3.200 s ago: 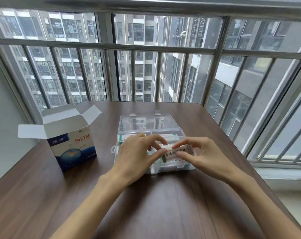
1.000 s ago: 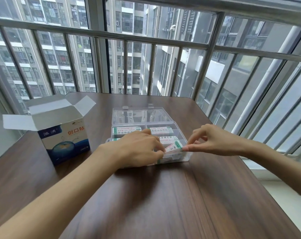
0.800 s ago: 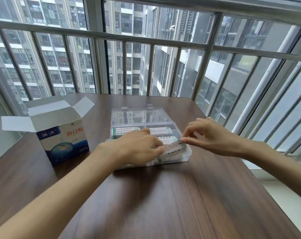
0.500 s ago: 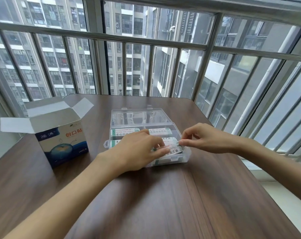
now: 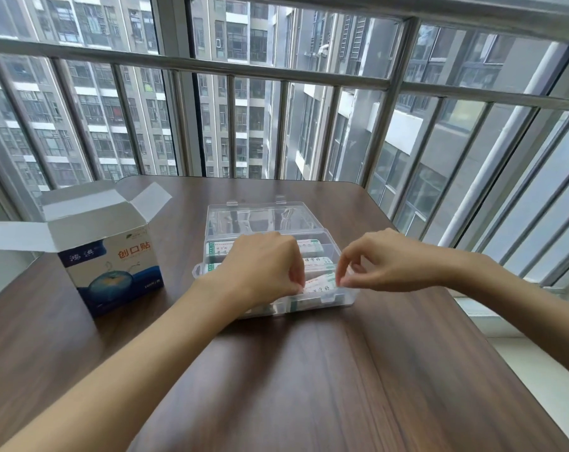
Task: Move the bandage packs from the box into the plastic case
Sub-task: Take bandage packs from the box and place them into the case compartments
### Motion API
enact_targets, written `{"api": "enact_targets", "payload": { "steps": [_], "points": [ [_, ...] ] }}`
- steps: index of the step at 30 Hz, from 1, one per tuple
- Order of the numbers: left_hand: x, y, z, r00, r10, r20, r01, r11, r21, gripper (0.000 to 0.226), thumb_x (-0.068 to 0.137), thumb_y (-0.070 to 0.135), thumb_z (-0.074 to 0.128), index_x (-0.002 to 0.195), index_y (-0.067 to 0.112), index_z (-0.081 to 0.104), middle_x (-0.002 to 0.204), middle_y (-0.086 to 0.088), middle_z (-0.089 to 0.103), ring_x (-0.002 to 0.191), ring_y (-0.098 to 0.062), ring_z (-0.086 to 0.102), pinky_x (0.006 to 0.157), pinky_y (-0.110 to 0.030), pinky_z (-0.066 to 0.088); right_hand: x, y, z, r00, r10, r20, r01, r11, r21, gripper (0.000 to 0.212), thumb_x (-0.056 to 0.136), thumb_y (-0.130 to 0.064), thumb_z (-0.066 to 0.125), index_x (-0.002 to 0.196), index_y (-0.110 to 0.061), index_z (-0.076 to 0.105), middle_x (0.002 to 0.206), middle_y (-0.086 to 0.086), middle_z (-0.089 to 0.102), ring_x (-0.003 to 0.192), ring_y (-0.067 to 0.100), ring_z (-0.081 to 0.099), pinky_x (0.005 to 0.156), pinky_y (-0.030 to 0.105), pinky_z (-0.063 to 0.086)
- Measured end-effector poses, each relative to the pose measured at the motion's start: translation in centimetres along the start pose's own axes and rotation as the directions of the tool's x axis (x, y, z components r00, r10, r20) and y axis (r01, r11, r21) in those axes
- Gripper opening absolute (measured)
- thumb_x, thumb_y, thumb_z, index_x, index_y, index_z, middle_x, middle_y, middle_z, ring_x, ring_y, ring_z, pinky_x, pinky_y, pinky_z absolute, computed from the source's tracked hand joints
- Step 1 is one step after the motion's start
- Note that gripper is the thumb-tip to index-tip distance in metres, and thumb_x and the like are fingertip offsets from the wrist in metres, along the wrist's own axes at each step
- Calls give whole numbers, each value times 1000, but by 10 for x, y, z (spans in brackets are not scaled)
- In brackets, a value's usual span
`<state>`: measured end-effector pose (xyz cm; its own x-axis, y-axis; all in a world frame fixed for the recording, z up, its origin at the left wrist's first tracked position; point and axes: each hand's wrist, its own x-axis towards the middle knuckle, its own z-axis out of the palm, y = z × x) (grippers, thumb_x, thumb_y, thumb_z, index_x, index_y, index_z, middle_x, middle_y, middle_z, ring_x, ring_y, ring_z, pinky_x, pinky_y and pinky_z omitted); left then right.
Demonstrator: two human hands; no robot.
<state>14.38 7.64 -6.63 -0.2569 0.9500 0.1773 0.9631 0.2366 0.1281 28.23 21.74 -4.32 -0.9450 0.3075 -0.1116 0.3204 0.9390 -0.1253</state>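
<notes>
A clear plastic case (image 5: pixel 348 296) lies open at the table's middle, its lid (image 5: pixel 263 218) folded back. White bandage packs with green ends (image 5: pixel 312 247) fill its compartments. My left hand (image 5: pixel 260 269) and my right hand (image 5: pixel 381 259) pinch the two ends of one bandage pack (image 5: pixel 320 285) over the front right compartment. My left hand hides the case's left compartments. The blue and white bandage box (image 5: pixel 113 269) stands at the left with its flaps open; its inside is not visible.
The brown wooden table (image 5: pixel 309 386) ends close on the right and at the back. A metal window railing (image 5: pixel 276 70) runs behind the table and along its right side. A pale wall stands at the far left.
Both hands have kept hold of the same pack and lowered it flatter into the front right compartment. My right hand has dropped slightly toward the case rim.
</notes>
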Motion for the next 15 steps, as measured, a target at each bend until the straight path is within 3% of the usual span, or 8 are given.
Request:
{"api": "enact_targets", "payload": {
  "steps": [4,9,12,15],
  "points": [
    [6,3,-3,997,22,71,-25,999,47,14,80,30,68,93,32,74,97,7,71,94,-18,62,63,-26,32,-1,-4,-3,995,-90,37,92,994,-63,15,87,-38,62,97,-36,72,72,-13,58,75,7,55,74,26,42],
    [9,1,-9,977,58,206,-77,994,84,17,88,33,62,103,33,71,110,7,68,101,-20,60,69,-26,33,2,-3,-3,985,-47,167,64,993,-103,22,89,-40,56,99,-28,72,77,-17,59,82,9,58,81,26,43],
    [5,-2,-12,961,47,272,-63,997,49,22,93,35,54,109,35,68,114,8,66,107,-19,57,73,-26,36,5,2,-5,976,-68,208,72,997,-14,19,88,-40,60,94,-28,73,70,-17,58,72,5,55,71,20,40],
    [-1,-4,-13,955,25,294,-24,1000,-6,26,93,32,48,109,37,68,112,9,65,108,-17,56,80,-26,39,4,10,-7,985,-129,111,112,983,144,9,82,-38,69,83,-31,74,63,-10,57,61,5,50,60,20,38]
  ]
}}
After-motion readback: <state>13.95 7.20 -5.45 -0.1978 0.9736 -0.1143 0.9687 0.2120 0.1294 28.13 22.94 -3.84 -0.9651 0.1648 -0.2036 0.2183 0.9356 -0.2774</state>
